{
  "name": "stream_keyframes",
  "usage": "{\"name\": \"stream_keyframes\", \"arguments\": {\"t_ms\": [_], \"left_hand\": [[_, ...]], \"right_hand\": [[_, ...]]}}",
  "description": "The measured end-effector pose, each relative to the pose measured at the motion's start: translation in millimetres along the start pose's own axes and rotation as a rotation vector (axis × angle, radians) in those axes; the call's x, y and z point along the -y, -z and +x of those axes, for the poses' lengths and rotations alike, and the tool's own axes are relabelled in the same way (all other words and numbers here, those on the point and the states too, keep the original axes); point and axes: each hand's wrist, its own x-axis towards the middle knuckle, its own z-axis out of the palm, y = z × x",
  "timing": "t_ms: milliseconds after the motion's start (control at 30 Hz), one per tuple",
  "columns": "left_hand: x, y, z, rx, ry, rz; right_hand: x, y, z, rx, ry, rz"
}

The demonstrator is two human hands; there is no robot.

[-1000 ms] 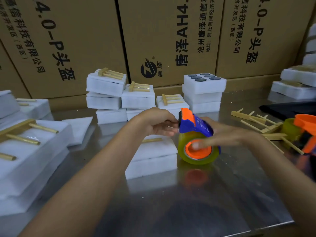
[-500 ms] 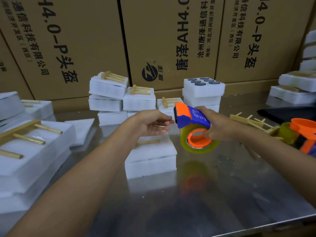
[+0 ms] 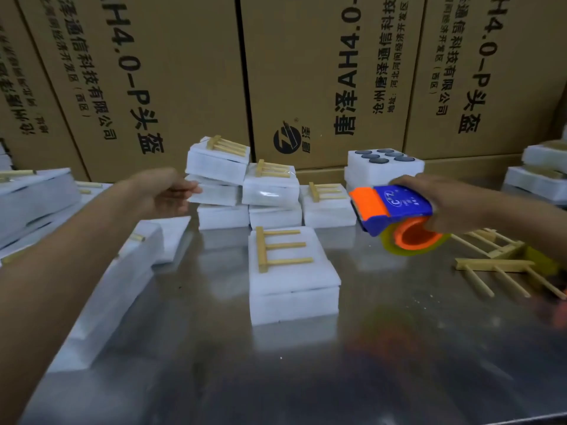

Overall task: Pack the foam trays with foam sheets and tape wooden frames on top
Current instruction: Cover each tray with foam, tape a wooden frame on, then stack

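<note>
The steel table (image 3: pixel 306 363) lies bare from its near edge up to one foam tray (image 3: pixel 294 289) at the centre, sheet-capped, a wooden frame (image 3: pixel 280 248) lying on top. Beyond it, the left hand (image 3: pixel 165 191) hangs relaxed, grasping nothing, and the right hand (image 3: pixel 441 204) grips a tape dispenser (image 3: pixel 395 216) above loose frames (image 3: pixel 503 265). Farthest, packed trays (image 3: pixel 245 185) stand stacked before cardboard boxes (image 3: pixel 306 72).

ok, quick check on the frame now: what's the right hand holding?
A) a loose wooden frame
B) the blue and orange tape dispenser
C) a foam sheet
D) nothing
B: the right hand grips the blue and orange tape dispenser raised off the metal table, to the right of the foam tray with a wooden frame lying on top.
</note>
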Motion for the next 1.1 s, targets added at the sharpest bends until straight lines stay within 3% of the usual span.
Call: {"name": "stream_keyframes", "arguments": {"t_ms": [167, 500, 700, 900, 1100], "left_hand": [[31, 5, 5, -0.023, 0.019, 0.063], [88, -16, 6, -0.13, 0.001, 0.291], [124, -36, 16, -0.098, -0.028, 0.48], [143, -69, 14, -0.134, -0.189, 0.822], [154, -94, 0, -0.166, -0.304, 0.909]], "right_hand": [[-12, -8, 10, 0.021, -0.026, -0.049], [-15, -40, 49, 0.095, -0.005, -0.38], [-23, -65, 56, 0.144, -0.05, -0.337], [-33, -80, 59, 0.143, -0.056, -0.134], [-36, -84, 56, 0.119, -0.067, -0.074]]}}
